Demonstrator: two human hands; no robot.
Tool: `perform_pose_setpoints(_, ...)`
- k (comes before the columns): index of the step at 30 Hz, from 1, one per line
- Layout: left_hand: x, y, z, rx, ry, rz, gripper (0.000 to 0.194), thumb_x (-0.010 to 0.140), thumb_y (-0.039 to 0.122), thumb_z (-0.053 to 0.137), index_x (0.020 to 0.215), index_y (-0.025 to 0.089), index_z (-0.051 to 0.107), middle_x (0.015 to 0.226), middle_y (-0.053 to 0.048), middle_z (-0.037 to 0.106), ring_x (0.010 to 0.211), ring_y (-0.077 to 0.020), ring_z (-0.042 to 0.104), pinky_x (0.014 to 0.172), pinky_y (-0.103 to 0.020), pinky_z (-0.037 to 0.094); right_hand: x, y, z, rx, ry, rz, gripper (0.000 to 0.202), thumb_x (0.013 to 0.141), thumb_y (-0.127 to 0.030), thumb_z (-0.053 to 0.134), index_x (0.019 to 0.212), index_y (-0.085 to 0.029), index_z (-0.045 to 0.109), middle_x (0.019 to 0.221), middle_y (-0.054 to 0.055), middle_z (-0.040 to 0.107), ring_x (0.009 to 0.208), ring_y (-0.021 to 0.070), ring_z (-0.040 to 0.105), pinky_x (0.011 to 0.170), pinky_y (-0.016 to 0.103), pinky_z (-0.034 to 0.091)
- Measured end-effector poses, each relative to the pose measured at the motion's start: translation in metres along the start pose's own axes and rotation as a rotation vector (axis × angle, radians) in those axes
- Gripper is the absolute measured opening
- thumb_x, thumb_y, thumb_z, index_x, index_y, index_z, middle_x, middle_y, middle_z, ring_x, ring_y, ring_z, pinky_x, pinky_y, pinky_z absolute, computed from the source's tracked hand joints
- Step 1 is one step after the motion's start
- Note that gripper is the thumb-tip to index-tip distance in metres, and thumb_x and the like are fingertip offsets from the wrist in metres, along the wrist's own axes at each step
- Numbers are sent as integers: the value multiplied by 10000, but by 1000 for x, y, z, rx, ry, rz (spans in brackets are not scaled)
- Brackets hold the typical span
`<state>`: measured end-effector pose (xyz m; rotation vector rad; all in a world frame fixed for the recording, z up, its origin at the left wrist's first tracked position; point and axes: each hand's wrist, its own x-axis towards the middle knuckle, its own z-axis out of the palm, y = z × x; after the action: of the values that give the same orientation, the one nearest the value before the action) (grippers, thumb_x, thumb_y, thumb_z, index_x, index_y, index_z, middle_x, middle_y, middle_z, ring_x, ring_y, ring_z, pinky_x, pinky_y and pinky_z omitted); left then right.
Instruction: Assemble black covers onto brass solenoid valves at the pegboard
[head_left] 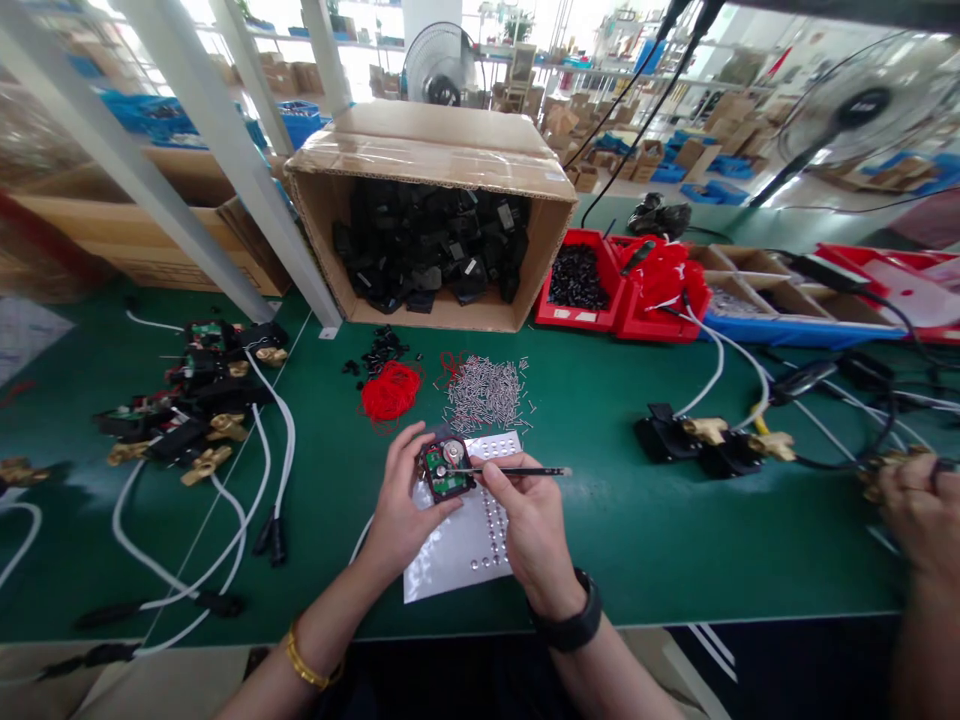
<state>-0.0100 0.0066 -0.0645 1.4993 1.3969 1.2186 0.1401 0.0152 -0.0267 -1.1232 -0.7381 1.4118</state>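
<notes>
My left hand (405,505) is wrapped round a small black housing (448,468) with a green circuit board and a round metal part inside. In my right hand (531,520) is a thin dark tool (532,471), pinched between thumb and fingers, its tip over the open face of the housing. Under both hands lies a white sheet (442,565) with rows of small round clear pieces. A heap of small metal screws (489,392) lies just beyond the sheet, beside a red bundle of thin wire (391,391) and some small black parts (384,347).
An open cardboard box (442,150) of black housings stands behind. Red bins (581,318) are at the back right. Units with brass fittings and white cables (259,480) lie left; others (731,455) right, near another person's hand (919,510).
</notes>
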Motion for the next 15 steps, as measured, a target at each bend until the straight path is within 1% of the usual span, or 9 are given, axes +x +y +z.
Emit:
perform_pose_setpoints(7, 2, 5, 1, 31, 0, 35, 655, 682, 245, 736, 1250, 239, 412, 1377, -105, 305, 1291, -297, 340, 1068, -481, 316, 3, -2, -1, 8, 17, -5, 152, 687, -269, 743, 749, -170, 646, 796, 37, 694, 767, 182, 620, 744, 314, 461)
perform_pose_setpoints(11, 1, -2, 6, -49, 38, 60, 673, 711, 236, 713, 1277, 239, 348, 1332, -119, 376, 1252, -275, 400, 1027, -469, 377, 4, -2, 2, -6, 10, -4, 160, 685, -284, 740, 751, -171, 649, 787, 39, 689, 773, 193, 616, 750, 329, 461)
perform_pose_setpoints(13, 0, -7, 6, -81, 59, 131, 619, 722, 223, 701, 1236, 246, 356, 1301, -113, 418, 1223, -264, 441, 1006, -475, 401, 1, 1, 9, -10, 21, -17, 162, 683, -295, 739, 747, -177, 649, 788, 40, 688, 771, 199, 618, 750, 338, 463)
perform_pose_setpoints(15, -1, -9, 6, -35, 66, 196, 480, 728, 230, 689, 1135, 253, 435, 1284, -93, 447, 1203, -266, 464, 984, -483, 423, -2, 2, 12, -16, 39, -34, 155, 684, -309, 734, 728, -184, 653, 773, 42, 688, 748, 202, 623, 732, 344, 470)
